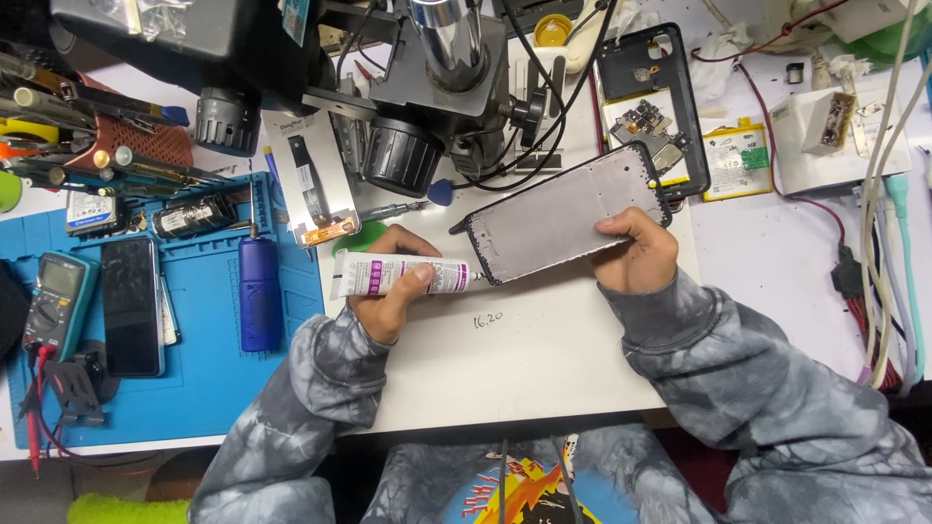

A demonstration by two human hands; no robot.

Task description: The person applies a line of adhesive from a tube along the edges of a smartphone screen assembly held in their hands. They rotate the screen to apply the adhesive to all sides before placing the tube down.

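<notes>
My left hand (390, 291) grips a white glue tube (388, 275) with a purple band, held flat with its nozzle touching the lower left corner of a phone frame (558, 215). That frame is a grey metal plate with a black rim, tilted up to the right. My right hand (636, 250) holds it by its lower right edge. Both hands are over a white table (515, 359), just below a microscope stand (437, 87).
A blue work mat (209, 340) at left carries a multimeter (58, 301), a dark phone (131, 306) and a blue tool (259, 291). Behind lie a black phone shell (646, 92), a battery (738, 160) and a white box (835, 136). Cables (888, 243) hang at right.
</notes>
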